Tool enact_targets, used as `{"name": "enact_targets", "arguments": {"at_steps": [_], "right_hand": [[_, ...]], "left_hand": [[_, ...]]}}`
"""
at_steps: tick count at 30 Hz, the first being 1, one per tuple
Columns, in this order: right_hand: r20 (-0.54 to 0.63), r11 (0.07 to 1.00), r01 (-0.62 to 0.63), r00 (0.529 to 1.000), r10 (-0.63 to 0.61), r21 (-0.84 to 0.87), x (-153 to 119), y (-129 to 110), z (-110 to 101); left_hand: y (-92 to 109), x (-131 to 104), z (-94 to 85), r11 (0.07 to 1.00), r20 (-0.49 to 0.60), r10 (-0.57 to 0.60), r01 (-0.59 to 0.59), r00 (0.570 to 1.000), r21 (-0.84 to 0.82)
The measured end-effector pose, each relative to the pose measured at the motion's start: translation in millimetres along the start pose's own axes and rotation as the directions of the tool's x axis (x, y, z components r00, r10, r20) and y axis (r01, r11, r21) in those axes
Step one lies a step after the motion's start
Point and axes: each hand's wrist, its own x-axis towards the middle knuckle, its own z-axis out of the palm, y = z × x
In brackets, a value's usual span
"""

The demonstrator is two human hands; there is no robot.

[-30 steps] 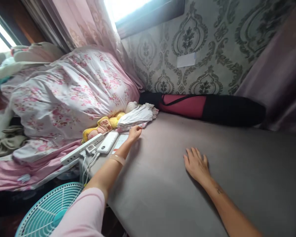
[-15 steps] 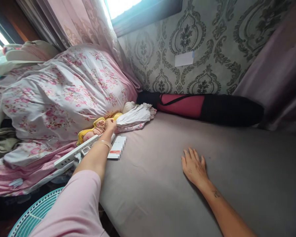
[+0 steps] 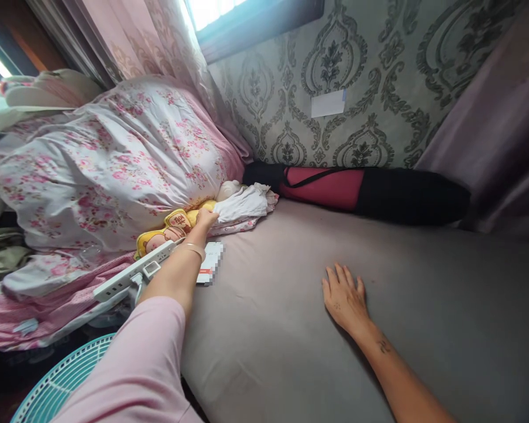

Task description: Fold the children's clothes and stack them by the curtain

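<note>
My left hand (image 3: 207, 218) reaches far forward, its fingers closed at the near left edge of a white cloth (image 3: 242, 203), a crumpled piece that may be a garment. This cloth lies on folded floral fabric (image 3: 240, 228) on the bed. Just left of the hand are yellow cartoon-printed plush items (image 3: 158, 236). Under my left forearm are a white power strip (image 3: 123, 279) with a plug in it and a white booklet or box (image 3: 211, 258), partly blurred out. My right hand (image 3: 346, 298) rests palm down on the grey mattress cover (image 3: 282, 329), fingers spread, holding nothing.
A long black and red bag (image 3: 326, 188) lies along the patterned wall. Floral bedding (image 3: 114, 147) is heaped at the left. At lower left stands a turquoise fan grille (image 3: 66, 376). Curtains hang at both sides, and a window is above.
My left hand has moved slightly to the right, and the cloth's near edge has shifted right with it. My right hand stays flat on the mattress.
</note>
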Motion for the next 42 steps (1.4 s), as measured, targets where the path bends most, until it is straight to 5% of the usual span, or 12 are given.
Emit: {"name": "enact_targets", "arguments": {"at_steps": [8,13,20,27,35,42], "right_hand": [[-0.032,0.999,0.012,0.999,-0.014,-0.044,1,1,2],[-0.042,0.999,0.018,0.999,-0.019,-0.028,1,2,4],[-0.038,1.000,0.015,0.999,-0.016,-0.019,1,2,5],[-0.013,0.999,0.023,1.000,-0.023,0.025,0,3,-2],[0.007,0.986,0.022,1.000,-0.023,0.164,-3,10,-10],[-0.235,0.802,0.126,0.972,0.018,0.584,1,4,-34]], "left_hand": [[45,11,-4.3,0.989,-0.169,0.030,-0.054,0.985,-0.141],[83,4,-1.8,0.935,-0.118,0.101,-0.135,0.988,-0.327],[127,-21,4.4,0.748,0.002,0.218,-0.166,0.976,-0.643],[165,-62,24.6,0.700,0.224,0.285,-0.042,0.932,-0.713],[204,-123,40.0,0.558,0.284,0.376,0.029,0.882,-0.829],[226,-176,47.8,0.408,0.338,0.507,0.125,0.793,-0.904]]}}
